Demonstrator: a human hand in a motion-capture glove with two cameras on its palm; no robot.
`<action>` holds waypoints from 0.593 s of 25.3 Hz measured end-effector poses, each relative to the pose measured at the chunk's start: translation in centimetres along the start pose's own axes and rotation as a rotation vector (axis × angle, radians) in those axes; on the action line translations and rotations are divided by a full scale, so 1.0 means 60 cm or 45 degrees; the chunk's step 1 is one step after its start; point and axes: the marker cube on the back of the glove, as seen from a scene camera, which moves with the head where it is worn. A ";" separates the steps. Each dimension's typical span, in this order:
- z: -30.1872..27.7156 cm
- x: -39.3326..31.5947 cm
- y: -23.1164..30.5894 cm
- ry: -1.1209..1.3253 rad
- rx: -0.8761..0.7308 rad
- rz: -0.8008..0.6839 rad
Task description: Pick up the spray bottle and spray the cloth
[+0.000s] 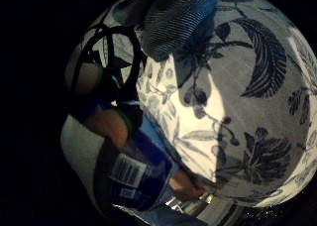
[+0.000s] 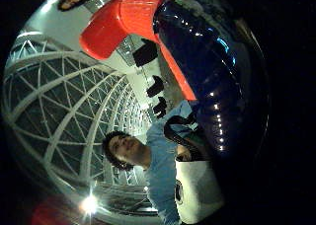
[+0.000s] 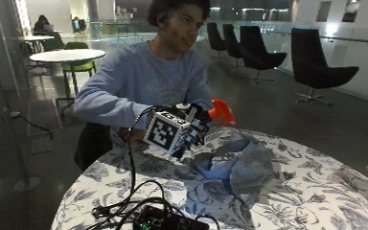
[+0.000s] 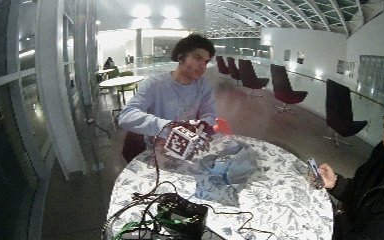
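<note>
The gloved right hand (image 3: 193,125) sits just left of centre in the outside view, raised off the tabletop (image 3: 299,191), and it is wrapped round the spray bottle (image 2: 207,72). The thumb side palm view is half filled by the bottle's dark blue body, pressed close to the palm, and the little finger side view shows bare fingertips (image 1: 111,127) curled against its labelled lower part, so the fingers are closed about the bottle, not spread. The red spray head (image 3: 221,111) juts from the hand toward the right of the outside frame, out over the cloth (image 3: 238,165).

That hold looks chosen for spraying: the bottle is lifted and kept roughly upright with its head turned away from the person and toward the fabric, so a squeeze of the trigger would likely send mist down onto it. Whether a finger is already on the trigger cannot be made out.

The cloth, a crumpled blue-grey heap, lies on the flower-patterned tabletop just right of and below the hand, apart from the bottle. The other hand cannot be clearly seen.
</note>
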 end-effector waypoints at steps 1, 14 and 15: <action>0.001 -0.004 0.000 -0.002 0.008 -0.029; 0.149 -0.137 -0.069 -0.017 0.029 -0.787; 0.169 -0.148 -0.083 -0.033 0.016 -0.825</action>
